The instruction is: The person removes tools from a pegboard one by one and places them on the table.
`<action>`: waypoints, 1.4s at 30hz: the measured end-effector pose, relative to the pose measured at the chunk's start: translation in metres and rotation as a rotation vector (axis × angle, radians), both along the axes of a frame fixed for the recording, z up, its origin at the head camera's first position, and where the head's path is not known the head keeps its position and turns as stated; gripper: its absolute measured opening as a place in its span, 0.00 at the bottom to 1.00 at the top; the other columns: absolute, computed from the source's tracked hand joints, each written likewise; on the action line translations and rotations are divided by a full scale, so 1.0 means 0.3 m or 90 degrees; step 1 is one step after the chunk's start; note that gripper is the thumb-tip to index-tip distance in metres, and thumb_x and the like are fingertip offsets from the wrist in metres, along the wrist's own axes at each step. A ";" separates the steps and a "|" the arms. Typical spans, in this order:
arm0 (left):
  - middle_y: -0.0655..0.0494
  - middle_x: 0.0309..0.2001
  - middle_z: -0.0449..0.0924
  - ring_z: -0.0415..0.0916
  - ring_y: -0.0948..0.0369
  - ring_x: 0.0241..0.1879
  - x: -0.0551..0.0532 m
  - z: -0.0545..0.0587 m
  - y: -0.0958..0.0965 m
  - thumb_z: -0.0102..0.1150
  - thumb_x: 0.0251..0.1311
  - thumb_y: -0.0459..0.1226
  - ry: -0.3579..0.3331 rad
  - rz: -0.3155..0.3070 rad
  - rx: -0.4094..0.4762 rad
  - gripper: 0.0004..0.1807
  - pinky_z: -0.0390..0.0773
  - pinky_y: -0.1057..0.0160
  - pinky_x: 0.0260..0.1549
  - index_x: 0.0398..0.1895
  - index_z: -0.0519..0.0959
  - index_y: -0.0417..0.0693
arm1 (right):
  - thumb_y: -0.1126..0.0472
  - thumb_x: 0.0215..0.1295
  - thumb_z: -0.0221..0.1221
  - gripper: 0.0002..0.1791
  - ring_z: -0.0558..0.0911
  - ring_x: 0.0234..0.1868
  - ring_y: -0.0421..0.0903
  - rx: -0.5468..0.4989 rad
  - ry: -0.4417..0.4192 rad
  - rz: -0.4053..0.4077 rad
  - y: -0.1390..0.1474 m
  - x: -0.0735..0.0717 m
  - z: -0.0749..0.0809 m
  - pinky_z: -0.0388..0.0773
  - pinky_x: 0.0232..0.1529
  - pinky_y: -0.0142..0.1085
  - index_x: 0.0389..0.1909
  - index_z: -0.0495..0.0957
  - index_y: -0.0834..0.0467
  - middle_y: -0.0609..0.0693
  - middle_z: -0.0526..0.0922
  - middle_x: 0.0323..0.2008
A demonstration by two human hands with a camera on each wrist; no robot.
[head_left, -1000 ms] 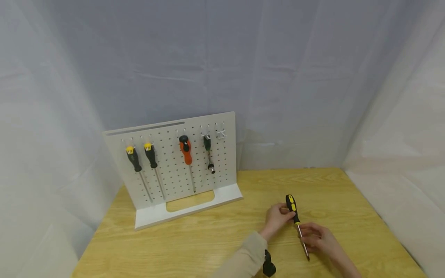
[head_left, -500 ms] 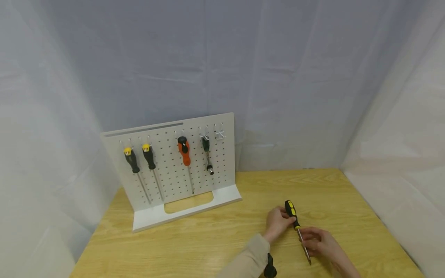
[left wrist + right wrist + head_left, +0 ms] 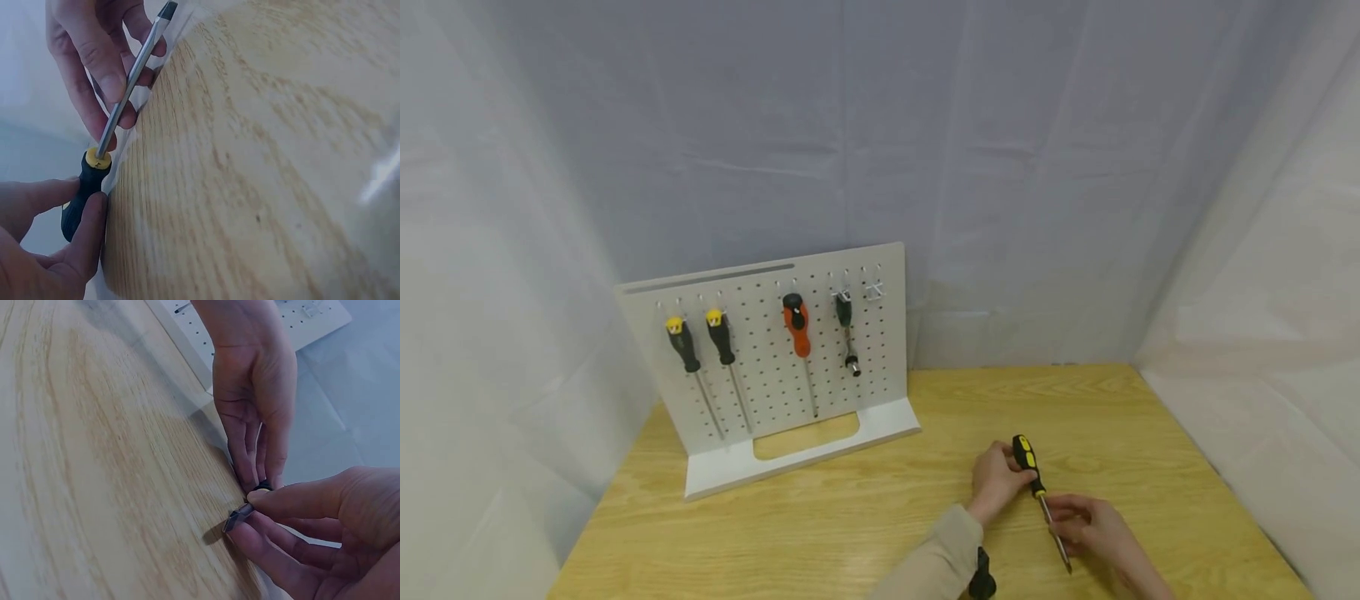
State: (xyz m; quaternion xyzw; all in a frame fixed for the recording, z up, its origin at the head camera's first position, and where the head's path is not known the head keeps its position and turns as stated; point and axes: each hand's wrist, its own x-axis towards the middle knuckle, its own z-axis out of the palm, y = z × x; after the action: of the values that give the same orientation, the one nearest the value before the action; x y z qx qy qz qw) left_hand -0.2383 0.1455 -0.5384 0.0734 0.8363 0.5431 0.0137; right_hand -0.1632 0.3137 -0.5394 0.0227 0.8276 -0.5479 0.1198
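A screwdriver with a black-and-yellow handle [image 3: 1025, 454] lies at a slant low over the right part of the table, its flat tip [image 3: 236, 519] towards the near edge. My left hand [image 3: 996, 482] pinches the handle between thumb and fingers, as the left wrist view shows from close by. Around the metal shaft [image 3: 134, 78], my right hand [image 3: 1097, 529] has its thumb on one side and fingers on the other. In the right wrist view, the right hand [image 3: 350, 519] hides most of the shaft, and the left hand [image 3: 256, 381] covers much of the handle.
A white pegboard [image 3: 775, 367] stands at the back left of the wooden table [image 3: 820, 542]. On it hang two yellow-capped screwdrivers [image 3: 720, 337], an orange one [image 3: 797, 325] and a dark-green-handled tool [image 3: 844, 310]. A bare hook [image 3: 875, 290] is at its right. Pale sheets [image 3: 1037, 183] surround the table.
Both hands and the screwdriver have shifted slightly towards the near edge over the second. The grip on handle and shaft looks the same; the head view has moved a little.
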 end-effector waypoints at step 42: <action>0.41 0.34 0.86 0.87 0.46 0.33 -0.045 -0.002 -0.068 0.62 0.65 0.26 -0.070 -0.033 0.259 0.10 0.89 0.59 0.30 0.47 0.80 0.29 | 0.68 0.70 0.62 0.12 0.80 0.24 0.41 0.038 0.126 -0.139 -0.034 0.011 0.027 0.83 0.24 0.33 0.50 0.82 0.69 0.55 0.85 0.34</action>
State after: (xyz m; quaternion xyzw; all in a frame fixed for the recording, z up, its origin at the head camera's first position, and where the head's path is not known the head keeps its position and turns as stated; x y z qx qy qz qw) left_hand -0.2519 0.1252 -0.5391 0.0662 0.7056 0.7032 0.0578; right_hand -0.1599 0.3035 -0.5315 0.0620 0.8440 -0.5323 -0.0232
